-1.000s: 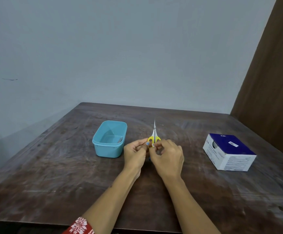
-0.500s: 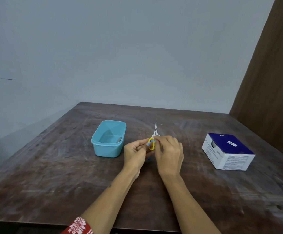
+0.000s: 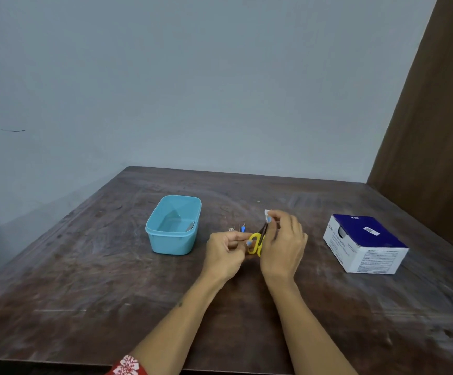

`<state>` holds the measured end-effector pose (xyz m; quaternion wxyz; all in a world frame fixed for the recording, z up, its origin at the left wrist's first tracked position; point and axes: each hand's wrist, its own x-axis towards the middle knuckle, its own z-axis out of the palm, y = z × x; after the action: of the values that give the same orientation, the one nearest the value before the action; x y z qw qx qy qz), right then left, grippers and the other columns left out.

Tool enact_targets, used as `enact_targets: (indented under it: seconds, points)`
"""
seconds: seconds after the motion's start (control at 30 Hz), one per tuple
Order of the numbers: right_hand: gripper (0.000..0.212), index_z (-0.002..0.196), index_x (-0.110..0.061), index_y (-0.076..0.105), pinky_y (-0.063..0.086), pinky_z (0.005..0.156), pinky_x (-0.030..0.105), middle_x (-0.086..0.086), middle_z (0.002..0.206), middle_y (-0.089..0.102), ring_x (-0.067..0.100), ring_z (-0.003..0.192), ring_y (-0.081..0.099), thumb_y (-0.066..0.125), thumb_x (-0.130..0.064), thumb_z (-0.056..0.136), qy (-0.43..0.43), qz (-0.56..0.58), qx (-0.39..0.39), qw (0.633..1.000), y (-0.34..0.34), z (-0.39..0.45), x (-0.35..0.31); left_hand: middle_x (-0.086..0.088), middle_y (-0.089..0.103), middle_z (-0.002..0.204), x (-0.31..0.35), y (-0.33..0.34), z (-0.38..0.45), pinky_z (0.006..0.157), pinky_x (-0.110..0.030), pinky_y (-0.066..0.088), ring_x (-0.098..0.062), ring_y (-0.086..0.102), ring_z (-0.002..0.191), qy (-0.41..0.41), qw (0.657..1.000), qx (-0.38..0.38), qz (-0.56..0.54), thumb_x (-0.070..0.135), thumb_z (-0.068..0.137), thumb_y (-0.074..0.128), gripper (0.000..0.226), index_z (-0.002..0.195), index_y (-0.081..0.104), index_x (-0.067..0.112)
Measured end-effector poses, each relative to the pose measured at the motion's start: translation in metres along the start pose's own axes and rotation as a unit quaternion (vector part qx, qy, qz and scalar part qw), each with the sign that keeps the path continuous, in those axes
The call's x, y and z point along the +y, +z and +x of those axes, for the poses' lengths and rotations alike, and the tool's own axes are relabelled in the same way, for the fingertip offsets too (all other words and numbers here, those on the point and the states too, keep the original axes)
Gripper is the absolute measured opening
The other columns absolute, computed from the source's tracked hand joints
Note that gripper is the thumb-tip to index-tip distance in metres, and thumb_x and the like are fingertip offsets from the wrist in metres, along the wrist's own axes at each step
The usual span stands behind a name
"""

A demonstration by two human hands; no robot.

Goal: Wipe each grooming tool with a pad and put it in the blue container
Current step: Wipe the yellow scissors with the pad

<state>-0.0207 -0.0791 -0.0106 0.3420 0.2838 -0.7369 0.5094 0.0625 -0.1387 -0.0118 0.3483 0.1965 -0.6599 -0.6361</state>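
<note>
Small scissors with yellow handles [image 3: 255, 243] are held over the middle of the table. My left hand [image 3: 226, 253] pinches the yellow handles. My right hand [image 3: 283, 246] pinches a small white pad [image 3: 267, 215] around the tip of the blades, which are mostly hidden by the fingers. The blue container [image 3: 174, 226] stands to the left of my hands, open, with a metal tool [image 3: 190, 226] lying inside. Small tools [image 3: 243, 228], one blue-tipped, lie on the table just behind my left hand.
A blue and white box [image 3: 366, 243] stands at the right of the dark wooden table [image 3: 84, 280]. A grey wall rises behind the table and a brown panel stands at the far right.
My right hand has slid the pad up along the blades from near the handles to the tip. The scissors now tilt to the right.
</note>
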Motion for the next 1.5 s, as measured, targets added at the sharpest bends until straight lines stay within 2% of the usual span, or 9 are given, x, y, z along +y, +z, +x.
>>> enact_targets:
  seconds: [0.13,0.3,0.73,0.93,1.03,1.13,1.23,1.37,1.5]
  points:
    - [0.01,0.089,-0.011,0.064,0.03,0.072,0.026,0.003,0.087,0.064,0.023,0.079,0.059,0.056,-0.005,0.086,0.038,0.02,0.001,0.999,0.002,0.004,0.004,-0.007,0.072,0.082,-0.001,0.0,0.0,0.069,-0.024,0.058,-0.012,0.07,0.074,0.007,0.999,-0.027,0.023,-0.004,0.087,0.057,0.019,0.101,0.069,-0.001]
    - [0.025,0.09,-0.016,0.065,0.026,0.069,0.025,-0.002,0.086,0.065,0.021,0.076,0.058,0.042,-0.023,0.088,-0.031,0.006,-0.037,0.999,0.003,-0.002,0.0,-0.001,0.073,0.072,0.0,-0.002,0.001,0.064,-0.023,0.057,-0.012,0.07,0.072,-0.002,0.998,0.005,-0.055,-0.005,0.085,0.059,0.017,0.1,0.067,-0.004]
    - [0.025,0.075,-0.015,0.064,0.028,0.071,0.028,0.0,0.071,0.062,0.023,0.066,0.057,0.04,-0.017,0.075,-0.138,-0.085,-0.088,0.983,0.003,-0.014,-0.005,-0.008,0.074,0.085,0.006,-0.005,0.003,0.064,-0.022,0.058,-0.014,0.071,0.077,-0.03,0.989,0.078,-0.119,-0.004,0.085,0.058,0.02,0.103,0.067,-0.001]
    - [0.023,0.069,-0.017,0.062,0.028,0.069,0.027,-0.004,0.067,0.061,0.021,0.066,0.056,0.039,-0.022,0.071,-0.119,-0.044,-0.157,0.979,-0.002,-0.018,-0.01,0.001,0.073,0.072,0.009,-0.007,0.003,0.065,-0.022,0.058,-0.009,0.07,0.068,-0.017,0.986,0.126,-0.111,-0.004,0.087,0.056,0.019,0.102,0.067,0.0]
    - [0.012,0.066,-0.022,0.061,0.029,0.07,0.026,-0.007,0.065,0.06,0.016,0.066,0.056,0.049,-0.02,0.068,-0.093,-0.038,-0.183,0.978,-0.005,-0.018,-0.01,-0.007,0.074,0.082,0.012,-0.006,0.003,0.069,-0.025,0.059,-0.014,0.071,0.075,0.005,0.987,0.138,-0.083,-0.002,0.087,0.057,0.019,0.102,0.067,0.001]
    - [0.008,0.067,-0.025,0.063,0.032,0.069,0.027,-0.009,0.066,0.062,0.013,0.065,0.056,0.06,-0.018,0.064,-0.034,0.001,-0.154,0.988,-0.008,-0.017,-0.009,-0.009,0.074,0.088,0.019,-0.003,-0.002,0.075,-0.032,0.058,-0.019,0.071,0.083,0.031,0.986,0.155,-0.062,0.001,0.087,0.059,0.019,0.103,0.069,0.002]
    - [0.01,0.068,-0.024,0.065,0.037,0.068,0.03,-0.009,0.064,0.062,0.016,0.063,0.058,0.063,-0.016,0.064,0.036,0.038,-0.1,0.994,-0.011,-0.012,-0.009,-0.002,0.073,0.082,0.039,-0.01,-0.006,0.07,-0.024,0.058,-0.01,0.071,0.074,0.055,0.98,0.173,-0.081,-0.002,0.087,0.057,0.018,0.096,0.069,0.008]
    - [0.019,0.07,-0.022,0.068,0.044,0.07,0.036,-0.005,0.064,0.062,0.02,0.064,0.06,0.073,-0.004,0.064,0.077,0.048,-0.092,0.992,-0.011,-0.01,-0.011,-0.007,0.071,0.077,0.076,-0.058,0.004,0.072,-0.035,0.06,-0.018,0.07,0.07,0.101,0.969,0.219,0.051,-0.001,0.086,0.06,0.016,0.085,0.073,0.007]
    - [0.018,0.072,-0.02,0.07,0.047,0.071,0.039,-0.002,0.066,0.063,0.023,0.064,0.061,0.072,-0.003,0.065,0.089,0.058,-0.097,0.99,-0.012,-0.01,-0.013,-0.024,0.07,0.08,0.1,-0.104,0.023,0.072,-0.047,0.058,-0.031,0.067,0.064,0.021,0.944,0.244,0.221,-0.001,0.08,0.061,0.018,0.065,0.066,0.009]
